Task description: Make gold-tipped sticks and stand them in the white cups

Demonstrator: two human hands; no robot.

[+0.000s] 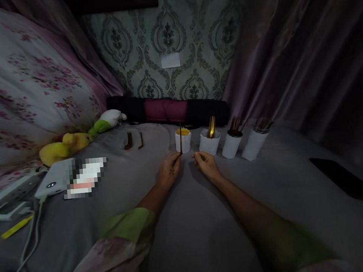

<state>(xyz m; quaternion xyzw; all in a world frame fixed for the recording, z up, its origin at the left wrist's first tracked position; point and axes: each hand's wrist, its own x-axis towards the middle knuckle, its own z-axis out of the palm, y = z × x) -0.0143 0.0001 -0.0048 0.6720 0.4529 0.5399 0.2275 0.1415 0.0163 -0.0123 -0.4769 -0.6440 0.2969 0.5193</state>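
My left hand (171,169) pinches a thin brown stick (180,136) and holds it upright in front of a white cup with a yellow inside (183,143). Opposite it, my right hand (207,164) is closed, its fingers curled in; whatever they hold, if anything, is hidden. Just beyond that hand stands a second white cup (209,144) with shiny gold sticks (212,127) in it. Farther right, a third white cup (231,146) holds brown sticks (235,123). A fourth, leaning white cup (255,145) contains more thin dark sticks.
Grey cloth (192,228) covers the surface. To the left lie eyeglasses (133,141), plush toys (65,148), a white power bank (53,181), a power strip (11,193) and cables. A black flat object (347,178) is at right; a black-and-maroon roll (166,109) lies along the wall.
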